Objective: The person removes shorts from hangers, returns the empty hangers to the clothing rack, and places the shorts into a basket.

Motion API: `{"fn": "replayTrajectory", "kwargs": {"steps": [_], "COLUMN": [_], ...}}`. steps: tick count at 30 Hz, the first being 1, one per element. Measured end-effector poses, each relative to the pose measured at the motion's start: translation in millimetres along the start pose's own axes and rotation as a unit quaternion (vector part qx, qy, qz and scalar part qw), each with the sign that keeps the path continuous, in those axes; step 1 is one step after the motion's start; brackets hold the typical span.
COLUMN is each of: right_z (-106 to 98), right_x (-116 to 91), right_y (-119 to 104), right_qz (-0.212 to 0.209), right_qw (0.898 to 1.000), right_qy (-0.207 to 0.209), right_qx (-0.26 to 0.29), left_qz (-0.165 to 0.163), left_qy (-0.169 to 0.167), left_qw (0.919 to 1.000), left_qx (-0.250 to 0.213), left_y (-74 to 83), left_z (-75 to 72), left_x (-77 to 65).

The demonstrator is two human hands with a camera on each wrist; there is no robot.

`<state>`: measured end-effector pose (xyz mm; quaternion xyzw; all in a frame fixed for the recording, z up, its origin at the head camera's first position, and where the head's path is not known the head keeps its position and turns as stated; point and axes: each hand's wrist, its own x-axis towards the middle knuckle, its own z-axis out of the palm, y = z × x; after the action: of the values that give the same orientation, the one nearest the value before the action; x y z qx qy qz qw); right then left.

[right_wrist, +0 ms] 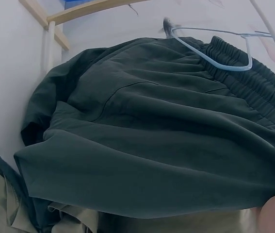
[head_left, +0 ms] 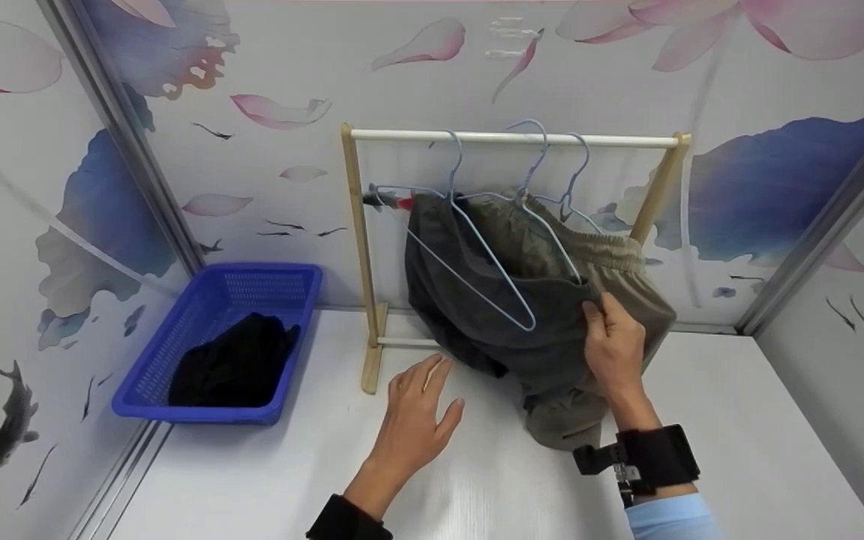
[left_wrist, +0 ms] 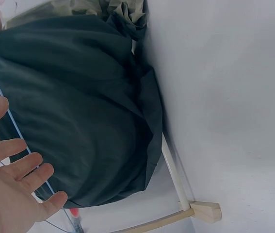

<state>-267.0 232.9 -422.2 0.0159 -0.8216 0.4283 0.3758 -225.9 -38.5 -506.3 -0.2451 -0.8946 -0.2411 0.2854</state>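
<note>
Dark grey-green pants (head_left: 477, 277) with a gathered elastic waistband (right_wrist: 249, 82) hang bunched at the rack's left and middle. My right hand (head_left: 616, 345) pinches the right end of their waistband. In front of the pants, a light blue hanger (head_left: 493, 264) hangs from the rail. A second blue hanger (head_left: 552, 232) has its lower end at the waistband near my right hand. My left hand (head_left: 415, 412) is below the pants, fingers spread and holding nothing; the left wrist view shows its palm (left_wrist: 1, 194) beside the hanger. Khaki pants (head_left: 619, 262) hang behind, with a third hanger (head_left: 580, 180).
The clothes rack has a white rail (head_left: 402, 136) and wooden legs (head_left: 361, 240). To its left, a blue basket (head_left: 301, 300) holds a black garment (head_left: 237, 360). White tabletop (head_left: 747, 450) lies in front, and printed panels enclose the back and sides.
</note>
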Motion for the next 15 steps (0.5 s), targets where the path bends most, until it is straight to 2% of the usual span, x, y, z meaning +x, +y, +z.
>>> {"fn": "replayTrajectory", "kwargs": {"steps": [15], "right_z": [2], "right_x": [-22], "right_y": [16], "right_qz": [-0.016], "right_qw": [0.999], "right_qy": [0.032], "right_qx": [0.000], "left_qz": [-0.015], "left_qy": [-0.014], "left_qw": [0.9998], "left_qx": [-0.008], "left_y": [-2.9], "left_z": [-4.0], "left_x": [-4.7]}}
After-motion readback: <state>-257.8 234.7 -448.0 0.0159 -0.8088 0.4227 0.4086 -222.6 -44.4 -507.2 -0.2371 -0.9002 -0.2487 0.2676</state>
